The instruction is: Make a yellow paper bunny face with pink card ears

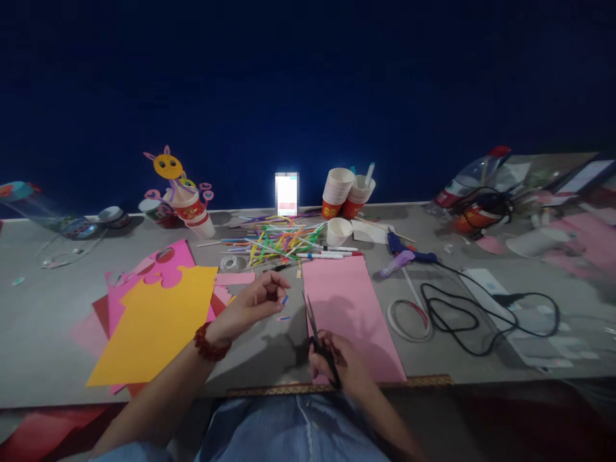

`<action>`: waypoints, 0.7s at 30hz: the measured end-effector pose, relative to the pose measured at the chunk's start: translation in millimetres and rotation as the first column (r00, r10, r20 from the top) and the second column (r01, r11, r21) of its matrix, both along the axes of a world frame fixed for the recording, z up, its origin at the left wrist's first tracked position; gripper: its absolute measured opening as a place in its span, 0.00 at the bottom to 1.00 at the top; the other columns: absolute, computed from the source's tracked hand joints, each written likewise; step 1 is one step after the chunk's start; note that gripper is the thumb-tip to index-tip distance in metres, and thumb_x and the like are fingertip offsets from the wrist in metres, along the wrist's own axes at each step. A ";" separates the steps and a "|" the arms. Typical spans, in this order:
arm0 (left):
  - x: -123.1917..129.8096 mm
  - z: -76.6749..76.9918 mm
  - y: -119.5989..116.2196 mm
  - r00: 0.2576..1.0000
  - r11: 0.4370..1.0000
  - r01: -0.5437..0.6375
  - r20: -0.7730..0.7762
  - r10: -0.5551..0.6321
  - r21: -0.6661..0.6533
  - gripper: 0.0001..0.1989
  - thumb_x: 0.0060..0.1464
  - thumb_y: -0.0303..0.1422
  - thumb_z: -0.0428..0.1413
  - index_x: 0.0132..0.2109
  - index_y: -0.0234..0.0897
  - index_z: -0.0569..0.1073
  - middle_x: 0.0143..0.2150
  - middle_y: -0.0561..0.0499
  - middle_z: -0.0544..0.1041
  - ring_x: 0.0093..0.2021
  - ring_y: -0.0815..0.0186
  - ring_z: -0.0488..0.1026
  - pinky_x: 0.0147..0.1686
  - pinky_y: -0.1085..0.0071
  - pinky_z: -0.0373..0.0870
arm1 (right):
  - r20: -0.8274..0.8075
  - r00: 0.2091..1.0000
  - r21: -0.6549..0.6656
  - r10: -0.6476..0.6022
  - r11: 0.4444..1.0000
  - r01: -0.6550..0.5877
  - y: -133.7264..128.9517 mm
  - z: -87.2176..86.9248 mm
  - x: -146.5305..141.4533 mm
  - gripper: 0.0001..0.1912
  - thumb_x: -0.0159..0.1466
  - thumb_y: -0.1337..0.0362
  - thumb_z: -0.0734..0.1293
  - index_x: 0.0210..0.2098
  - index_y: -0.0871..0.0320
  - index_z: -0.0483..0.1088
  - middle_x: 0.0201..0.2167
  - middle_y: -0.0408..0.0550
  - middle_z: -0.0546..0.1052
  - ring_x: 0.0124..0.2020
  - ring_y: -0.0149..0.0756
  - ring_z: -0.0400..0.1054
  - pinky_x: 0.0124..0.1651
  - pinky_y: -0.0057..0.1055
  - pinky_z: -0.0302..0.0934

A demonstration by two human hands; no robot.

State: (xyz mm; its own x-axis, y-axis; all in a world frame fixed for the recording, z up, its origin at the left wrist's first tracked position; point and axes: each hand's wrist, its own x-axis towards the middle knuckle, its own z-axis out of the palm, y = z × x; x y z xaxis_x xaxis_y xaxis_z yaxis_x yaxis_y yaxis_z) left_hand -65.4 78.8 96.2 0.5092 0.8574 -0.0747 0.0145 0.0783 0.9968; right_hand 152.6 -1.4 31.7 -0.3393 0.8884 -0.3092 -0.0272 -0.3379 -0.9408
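Observation:
My left hand (258, 300), with a red bead bracelet at the wrist, is raised over the grey table, thumb and fingers closed on a small blue paper piece (285, 299). Another small blue and pink piece (283, 319) lies on the table just below it. My right hand (337, 359) grips black-handled scissors (315, 330), their blades pointing up and away from me and slightly parted. Under the right hand lies a pink sheet (346, 301). A small yellowish piece (299, 273) is near the sheet's upper left corner.
Yellow sheet (158, 327) over pink sheets at left; pile of colored pipe cleaners (283, 240) in the middle. Behind stand a bright screen (287, 194), stacked paper cups (337, 189) and a decorated cup (187, 204). At right lie a glue gun (409, 255), black cable (452, 321) and tape roll (409, 321).

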 end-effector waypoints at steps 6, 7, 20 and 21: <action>8.5 2.9 -11.0 0.988 0.987 0.144 0.072 -0.138 -0.077 0.29 0.54 0.33 0.59 0.61 0.40 0.58 0.32 0.55 0.65 0.33 0.69 0.62 0.34 0.72 0.60 | -0.002 0.990 -0.045 0.138 0.989 -0.138 -2.5 14.8 2.2 0.16 0.54 0.53 0.70 0.24 0.56 0.63 0.17 0.38 0.68 0.18 0.30 0.62 0.25 0.27 0.54; 8.1 2.9 -10.6 0.986 0.984 0.162 0.059 -0.158 -0.071 0.31 0.54 0.32 0.59 0.62 0.41 0.58 0.32 0.55 0.65 0.33 0.69 0.62 0.34 0.72 0.59 | -0.008 0.988 -0.045 0.153 0.987 -0.153 -2.7 15.2 2.9 0.17 0.54 0.52 0.70 0.24 0.56 0.62 0.16 0.38 0.68 0.18 0.29 0.61 0.24 0.26 0.53; 10.1 10.6 -9.8 0.977 0.977 0.209 -0.039 -0.211 -0.040 0.33 0.53 0.29 0.58 0.64 0.41 0.57 0.34 0.54 0.67 0.35 0.67 0.65 0.36 0.71 0.61 | -0.027 0.977 -0.021 0.210 0.977 -0.211 -6.8 -4.6 9.4 0.14 0.56 0.55 0.69 0.24 0.57 0.62 0.15 0.36 0.66 0.15 0.27 0.60 0.22 0.25 0.50; 9.9 10.5 -9.5 0.976 0.977 0.212 -0.042 -0.214 -0.037 0.33 0.53 0.29 0.58 0.64 0.41 0.57 0.34 0.54 0.67 0.35 0.67 0.65 0.36 0.71 0.61 | -0.029 0.977 -0.017 0.210 0.977 -0.211 -6.7 -4.7 9.6 0.15 0.56 0.55 0.69 0.24 0.57 0.62 0.14 0.35 0.65 0.15 0.27 0.60 0.22 0.25 0.49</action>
State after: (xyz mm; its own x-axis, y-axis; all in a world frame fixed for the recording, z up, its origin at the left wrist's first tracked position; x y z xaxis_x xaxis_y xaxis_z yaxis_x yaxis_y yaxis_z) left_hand -55.5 69.3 106.7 0.6753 0.7264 -0.1279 0.0793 0.1008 0.9917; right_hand 162.2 -8.1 27.0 -0.5264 0.7899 -0.3146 0.0211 -0.3578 -0.9336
